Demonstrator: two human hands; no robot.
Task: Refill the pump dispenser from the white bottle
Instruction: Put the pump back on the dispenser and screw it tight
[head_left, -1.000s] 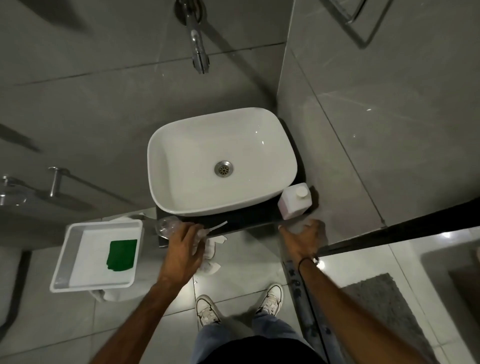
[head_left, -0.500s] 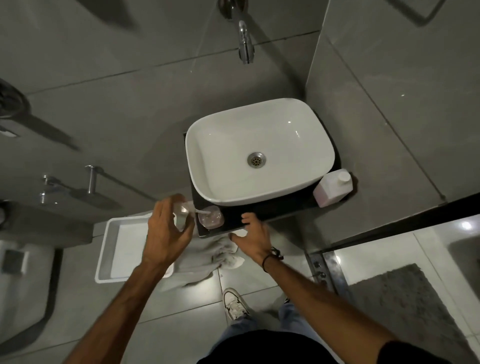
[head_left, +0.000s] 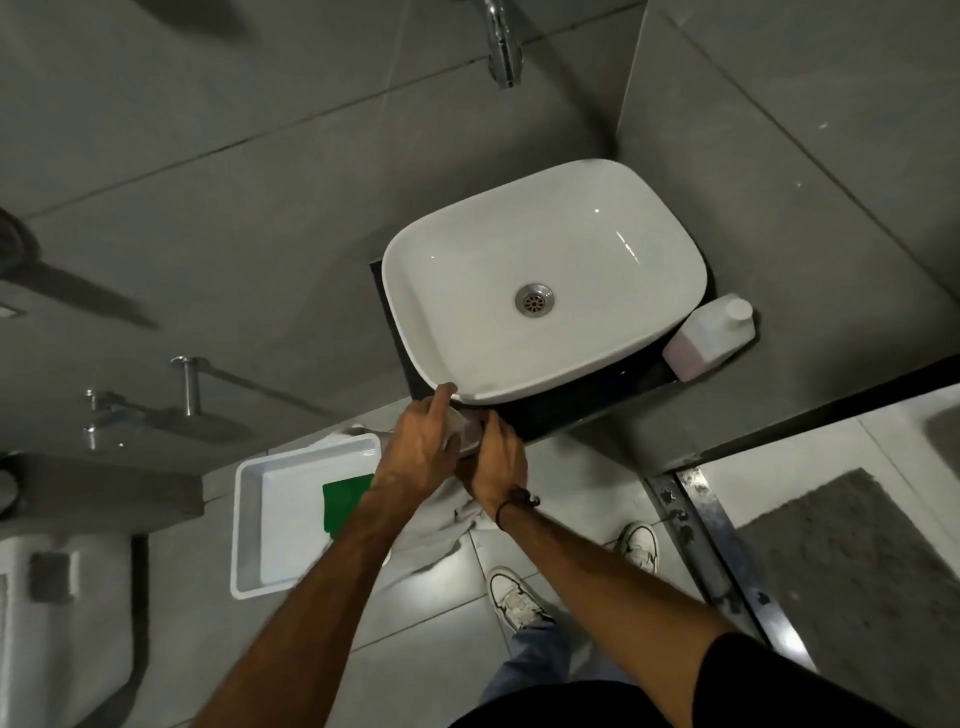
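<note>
Hands meet at the centre of the frame, at the near left corner of the sink. I have my left hand and right hand closed around the pump dispenser, which sits on the dark counter and is almost wholly hidden between them. The left hand's fingers curl over its top; the right hand grips lower. Its long axis appears upright, top toward the camera, though I cannot confirm this. Which way the nozzle points is not visible.

Progress, in my judgement: early. The white bottle stands upright and capped at the right of the sink, well apart from both hands and untouched. Opening the dispenser, pouring and reclosing remain.
</note>
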